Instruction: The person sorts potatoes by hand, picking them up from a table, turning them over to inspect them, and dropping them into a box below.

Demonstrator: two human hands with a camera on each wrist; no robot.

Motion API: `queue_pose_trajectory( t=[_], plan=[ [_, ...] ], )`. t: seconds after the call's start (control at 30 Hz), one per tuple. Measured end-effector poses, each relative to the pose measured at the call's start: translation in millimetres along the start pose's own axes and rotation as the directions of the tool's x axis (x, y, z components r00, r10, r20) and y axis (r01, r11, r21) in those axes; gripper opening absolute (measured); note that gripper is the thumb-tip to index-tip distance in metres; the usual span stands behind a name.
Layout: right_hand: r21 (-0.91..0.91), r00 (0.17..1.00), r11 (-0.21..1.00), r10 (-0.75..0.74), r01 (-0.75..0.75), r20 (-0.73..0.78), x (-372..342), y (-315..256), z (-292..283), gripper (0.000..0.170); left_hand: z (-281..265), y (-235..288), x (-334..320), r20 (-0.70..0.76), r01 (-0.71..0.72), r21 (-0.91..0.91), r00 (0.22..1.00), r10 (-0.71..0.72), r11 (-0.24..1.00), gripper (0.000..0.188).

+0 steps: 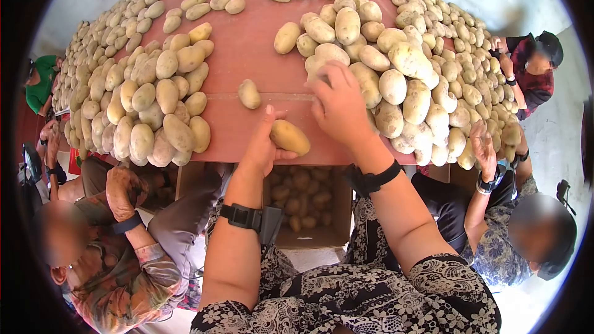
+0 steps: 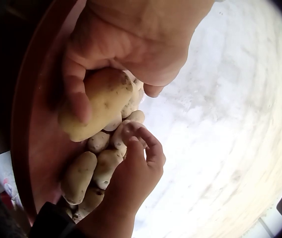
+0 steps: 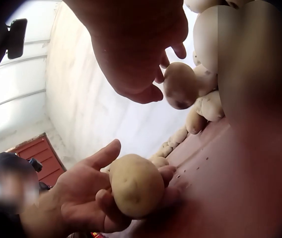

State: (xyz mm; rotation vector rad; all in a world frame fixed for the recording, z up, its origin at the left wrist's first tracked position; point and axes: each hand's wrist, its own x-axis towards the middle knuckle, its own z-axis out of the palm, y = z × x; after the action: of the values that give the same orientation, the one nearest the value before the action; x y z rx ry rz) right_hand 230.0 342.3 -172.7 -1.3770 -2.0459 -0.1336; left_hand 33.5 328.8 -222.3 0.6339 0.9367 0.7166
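Note:
My left hand (image 1: 263,148) holds a smooth yellow potato (image 1: 290,137) over the near edge of the red table. In the right wrist view its palm faces up, with fingers curled round the potato (image 3: 137,186) and the thumb held away. My right hand (image 1: 339,102) is at the left side of the right-hand potato heap, its fingers loosely bent. Its fingertips are right by a potato (image 3: 180,85) on the heap, with a gap between thumb and fingers in the head view. A single potato (image 1: 249,94) lies on the tabletop just beyond my left hand.
Big potato heaps stand on the left (image 1: 142,96) and right (image 1: 408,74) of the red table (image 1: 238,49). A cardboard box (image 1: 309,235) with potatoes is below the table edge. People sit close on both sides, their arms (image 1: 486,154) near the table.

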Motion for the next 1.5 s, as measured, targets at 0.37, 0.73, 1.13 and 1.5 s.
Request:
queue_pose_trajectory(
  t=[0.37,0.73,1.13,1.5],
  plan=[
    [0.078,0.899,0.979,0.139,-0.188,0.415,-25,-5,20,0.046,-3,4,-6,0.015,0.006,0.02,1.0,-0.007,1.0,0.069],
    [0.072,0.883,0.975,0.159,-0.212,0.442,-26,-1,21,0.056,-1,10,-17,0.449,0.029,0.313,0.876,-0.175,0.949,0.068],
    [0.03,0.869,0.976,0.178,-0.216,0.462,-25,-1,21,0.059,-5,7,-8,0.26,-0.129,0.134,0.961,0.091,0.983,0.038],
    [0.023,0.878,0.98,0.169,-0.2,0.447,-26,-4,19,0.06,-40,5,15,-0.507,-0.434,0.376,0.643,0.574,0.819,0.027]
  ],
)
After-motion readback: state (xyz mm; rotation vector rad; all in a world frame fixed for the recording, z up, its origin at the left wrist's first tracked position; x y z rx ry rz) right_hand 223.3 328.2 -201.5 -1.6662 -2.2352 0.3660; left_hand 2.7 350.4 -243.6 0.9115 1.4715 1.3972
